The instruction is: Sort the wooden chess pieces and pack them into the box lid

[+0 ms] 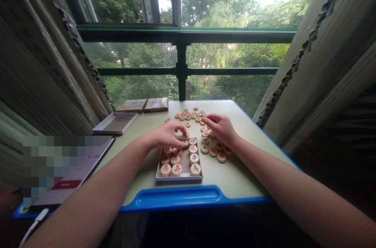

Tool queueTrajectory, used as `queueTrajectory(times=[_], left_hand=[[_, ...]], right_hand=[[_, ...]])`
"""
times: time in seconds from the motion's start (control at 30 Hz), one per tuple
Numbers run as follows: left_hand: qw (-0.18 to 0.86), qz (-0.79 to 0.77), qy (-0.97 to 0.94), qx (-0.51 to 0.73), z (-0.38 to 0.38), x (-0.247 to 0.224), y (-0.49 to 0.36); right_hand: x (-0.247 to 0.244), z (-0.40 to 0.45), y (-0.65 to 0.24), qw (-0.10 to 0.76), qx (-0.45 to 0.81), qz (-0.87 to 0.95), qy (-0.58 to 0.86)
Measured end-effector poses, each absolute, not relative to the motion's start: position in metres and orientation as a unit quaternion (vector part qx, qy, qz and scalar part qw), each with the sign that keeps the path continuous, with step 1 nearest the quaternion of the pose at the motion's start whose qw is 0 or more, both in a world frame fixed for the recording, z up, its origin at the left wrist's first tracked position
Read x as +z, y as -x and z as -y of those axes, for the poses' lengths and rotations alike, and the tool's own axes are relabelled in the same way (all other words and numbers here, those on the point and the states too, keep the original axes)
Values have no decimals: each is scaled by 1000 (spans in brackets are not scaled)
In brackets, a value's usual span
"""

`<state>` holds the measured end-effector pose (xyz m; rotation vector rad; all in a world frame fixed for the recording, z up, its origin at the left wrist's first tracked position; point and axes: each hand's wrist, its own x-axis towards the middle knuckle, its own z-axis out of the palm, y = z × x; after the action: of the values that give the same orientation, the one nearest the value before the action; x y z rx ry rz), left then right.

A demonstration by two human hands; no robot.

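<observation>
A shallow white box [179, 178] stands near the table's front edge, with round wooden Chinese chess pieces in rows inside. Red-marked pieces, such as one horse piece [165, 169], fill its left side; black-marked ones, such as another horse piece [195, 169], line its right. My left hand [166, 134] is over the box's far end, its index finger bent and thumb apart, near a piece [185, 144] there. Further right, my right hand [220, 127] has its fingertips closed on a Chinese chess piece [203, 120] at the edge of the loose pile. Its palm hides some pieces.
Loose pieces [188, 117] spread over the far middle of the table [235, 177], others to the right of the box. An empty box lid or tray [115, 123] and a folded wooden board [143, 105] lie far left. A tablet [76, 173] with a cable rests at the left edge.
</observation>
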<state>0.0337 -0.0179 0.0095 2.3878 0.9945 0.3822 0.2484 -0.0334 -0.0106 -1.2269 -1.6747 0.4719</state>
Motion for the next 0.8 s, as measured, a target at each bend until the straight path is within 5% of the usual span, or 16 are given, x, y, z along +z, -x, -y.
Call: queueTrajectory(times=[0.5,0.67,0.8], left_hand=[[280,-327,-884,182,22,17,-33],[312,-370,-800,355,11,8,-30],[240,-451,-710,484,-13,-11,-20]], right_hand=[[-9,32,-250,476,200,685,514],[-6,29,-255,443,213,694,526],[-6,20,-269,383,78,721,572]])
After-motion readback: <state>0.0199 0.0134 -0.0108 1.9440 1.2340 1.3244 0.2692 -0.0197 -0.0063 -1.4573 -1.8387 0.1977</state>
